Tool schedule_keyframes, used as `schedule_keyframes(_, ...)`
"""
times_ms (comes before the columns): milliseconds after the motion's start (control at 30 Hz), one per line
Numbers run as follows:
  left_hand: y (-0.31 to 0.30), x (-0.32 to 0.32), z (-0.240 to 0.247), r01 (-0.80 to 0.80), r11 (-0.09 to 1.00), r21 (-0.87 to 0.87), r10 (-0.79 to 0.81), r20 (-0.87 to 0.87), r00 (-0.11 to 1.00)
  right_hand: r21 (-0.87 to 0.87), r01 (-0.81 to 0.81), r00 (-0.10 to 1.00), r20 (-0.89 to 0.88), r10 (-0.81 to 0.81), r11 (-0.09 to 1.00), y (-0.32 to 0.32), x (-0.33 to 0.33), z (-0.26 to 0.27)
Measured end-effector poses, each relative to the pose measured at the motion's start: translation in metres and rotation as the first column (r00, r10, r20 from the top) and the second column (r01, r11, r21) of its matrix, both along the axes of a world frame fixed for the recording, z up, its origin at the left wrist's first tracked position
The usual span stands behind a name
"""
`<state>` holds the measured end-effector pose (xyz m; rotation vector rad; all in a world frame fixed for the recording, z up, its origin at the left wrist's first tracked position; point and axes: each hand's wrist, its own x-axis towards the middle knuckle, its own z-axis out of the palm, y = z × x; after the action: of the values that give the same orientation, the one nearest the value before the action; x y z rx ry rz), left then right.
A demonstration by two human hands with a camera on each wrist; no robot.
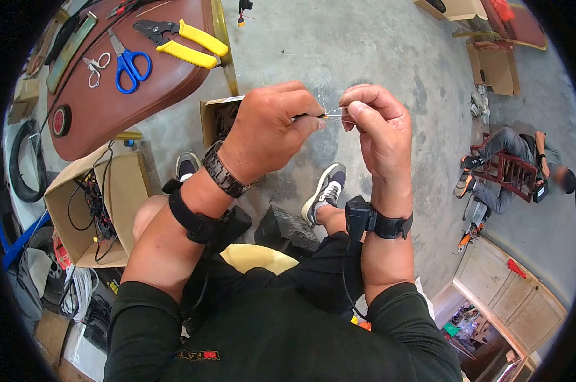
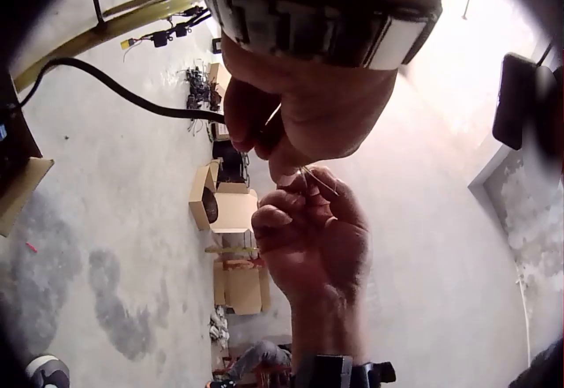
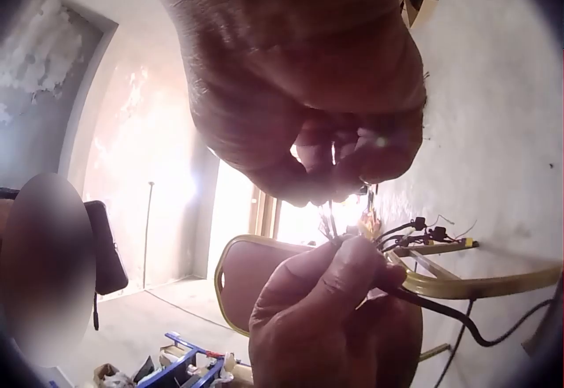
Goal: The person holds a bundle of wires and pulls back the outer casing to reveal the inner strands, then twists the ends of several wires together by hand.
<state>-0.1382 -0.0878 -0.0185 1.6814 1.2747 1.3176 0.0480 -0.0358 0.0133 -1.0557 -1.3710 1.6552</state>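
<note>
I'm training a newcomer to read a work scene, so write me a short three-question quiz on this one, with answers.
1. Multiple choice: what colour are the handles of the pliers-like tool on the brown seat?
A) Green
B) Yellow
C) Red

2. True or false: the left hand holds the dark cable while the fingers of the right hand pinch thin wires.

3. Fill the gap: the watch with a linked band is on the person's ____ wrist.

Key: 1. B; 2. true; 3. left
</note>
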Motion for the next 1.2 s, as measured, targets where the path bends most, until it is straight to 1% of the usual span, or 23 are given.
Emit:
schedule_keyframes(100, -0.0006, -0.0004, 0.0003, 0.018, 0.999, -0.039, -0.015, 0.067, 0.998, 0.008, -0.008, 1.0, -0.028, 0.009, 1.0, 0.0004, 0.0022, 0.0007)
schedule_keyframes(167, -0.0006, -0.0005, 0.0009, 0.027, 0.998, -0.053, -0.022, 0.089, 0.996, 0.013, -0.009, 1.0, 0.006, 0.009, 1.0, 0.0002, 0.0033, 0.0009)
schedule_keyframes(433, -0.0017, -0.0015, 0.0012, 0.047, 0.997, -0.062, -0.04, 0.101, 0.994, 0.064, -0.005, 0.995, 0.099, -0.001, 0.998, 0.0002, 0.0034, 0.0009)
schedule_keyframes(500, -0.0012, -0.0018, 0.0009, 0.04, 0.999, -0.024, -0.039, 0.043, 0.998, 0.085, -0.017, 0.992, 0.125, 0.007, 0.996, 0.0006, 0.004, 0.0003)
schedule_keyframes(633, -0.0025, -0.0003, 0.0026, 0.024, 0.999, 0.038, -0.021, -0.085, 0.996, 0.067, -0.019, 0.98, 0.199, 0.005, 0.998, 0.0006, 0.0046, 0.0012)
schedule_keyframes(800, -0.0027, 0.0, 0.0027, 0.012, 0.999, 0.042, -0.006, -0.14, 0.99, 0.013, -0.023, 0.974, 0.226, 0.02, 1.0, 0.0009, 0.004, 0.0022)
schedule_keyframes(900, -0.0019, -0.0007, 0.0019, 0.016, 0.999, 0.04, -0.01, -0.141, 0.99, -0.011, -0.037, 0.973, 0.229, 0.038, 0.999, 0.0024, 0.0051, 0.0007)
schedule_keyframes(1000, -0.0015, -0.0013, 0.0017, 0.025, 0.999, 0.023, -0.022, -0.11, 0.994, -0.025, -0.037, 0.982, 0.183, 0.041, 0.999, 0.0019, 0.0036, -0.0001)
schedule_keyframes(1133, -0.0005, -0.0025, 0.0008, 0.039, 0.999, 0.009, -0.039, -0.073, 0.997, 0.058, -0.049, 0.993, 0.115, 0.042, 0.997, 0.001, 0.0028, -0.0011)
schedule_keyframes(1200, -0.0008, -0.0032, 0.0029, 0.047, 0.999, 0.008, -0.046, -0.082, 0.996, 0.113, -0.058, 0.996, 0.077, 0.049, 0.992, 0.0008, 0.0022, -0.001)
